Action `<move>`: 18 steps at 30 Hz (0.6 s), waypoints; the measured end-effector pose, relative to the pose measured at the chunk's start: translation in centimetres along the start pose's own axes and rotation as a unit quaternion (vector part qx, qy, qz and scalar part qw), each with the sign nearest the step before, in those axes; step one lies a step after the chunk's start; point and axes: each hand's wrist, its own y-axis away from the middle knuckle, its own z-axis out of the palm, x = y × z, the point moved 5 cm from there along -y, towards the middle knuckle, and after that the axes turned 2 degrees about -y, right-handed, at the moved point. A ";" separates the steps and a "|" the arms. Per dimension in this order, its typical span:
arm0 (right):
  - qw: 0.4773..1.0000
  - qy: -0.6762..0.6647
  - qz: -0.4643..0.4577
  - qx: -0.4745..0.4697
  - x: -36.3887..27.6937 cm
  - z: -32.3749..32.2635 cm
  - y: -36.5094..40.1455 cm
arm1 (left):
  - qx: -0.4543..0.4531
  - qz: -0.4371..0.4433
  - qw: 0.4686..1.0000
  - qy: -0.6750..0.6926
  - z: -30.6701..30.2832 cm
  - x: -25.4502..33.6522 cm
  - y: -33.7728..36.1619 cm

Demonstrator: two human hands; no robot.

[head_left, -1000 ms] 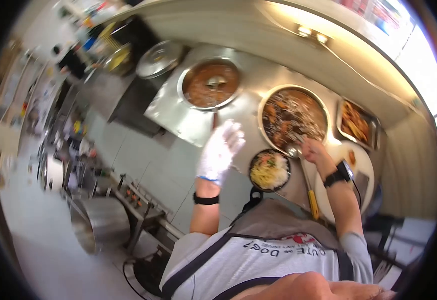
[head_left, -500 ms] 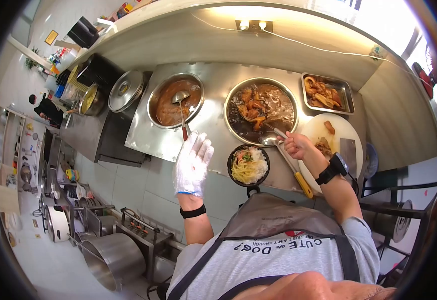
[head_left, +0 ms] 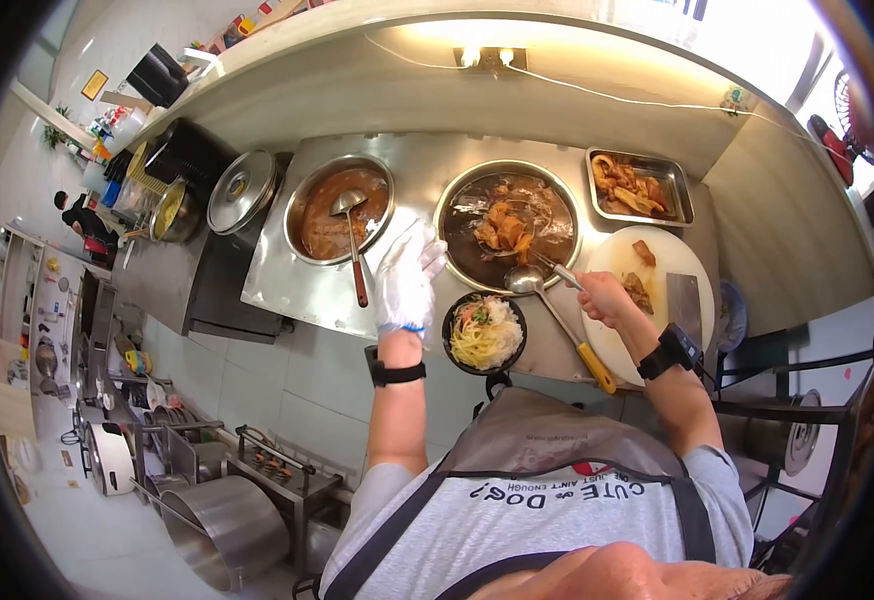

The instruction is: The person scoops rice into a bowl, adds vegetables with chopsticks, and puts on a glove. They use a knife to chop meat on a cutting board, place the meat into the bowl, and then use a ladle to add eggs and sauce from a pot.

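Right hand [head_left: 607, 299]: our fingers curled tight round the tool [head_left: 568, 276], its end in the pot [head_left: 578, 222].
Left hand [head_left: 407, 285]: gloved, fingers loosely spread, empty.
Crowding us: ladle [head_left: 566, 325], between bowl [head_left: 457, 358] and board [head_left: 672, 256].

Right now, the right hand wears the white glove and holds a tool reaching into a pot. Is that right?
Not quite: the head view shows the white glove on the left hand; the right hand is bare. It does hold a tool reaching into a pot.
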 end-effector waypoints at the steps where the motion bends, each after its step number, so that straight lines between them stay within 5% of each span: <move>1: 0.999 0.042 -0.013 0.013 0.1 -0.3 -0.3 | 0.025 -0.001 1.000 0.006 -0.3 -1.0 -1.1; 4: 0.993 0.100 -0.031 0.046 -0.2 -0.4 0.0 | 0.068 0.009 0.996 -0.063 -0.2 -3.5 -4.4; 11: 0.965 0.235 -0.070 0.096 -2.3 0.7 2.5 | 0.076 -0.029 0.997 0.017 0.7 -8.2 -8.5; 18: 0.995 0.063 -0.046 0.069 0.1 -1.9 -0.7 | 0.128 0.022 0.983 -0.132 0.3 -9.2 -10.9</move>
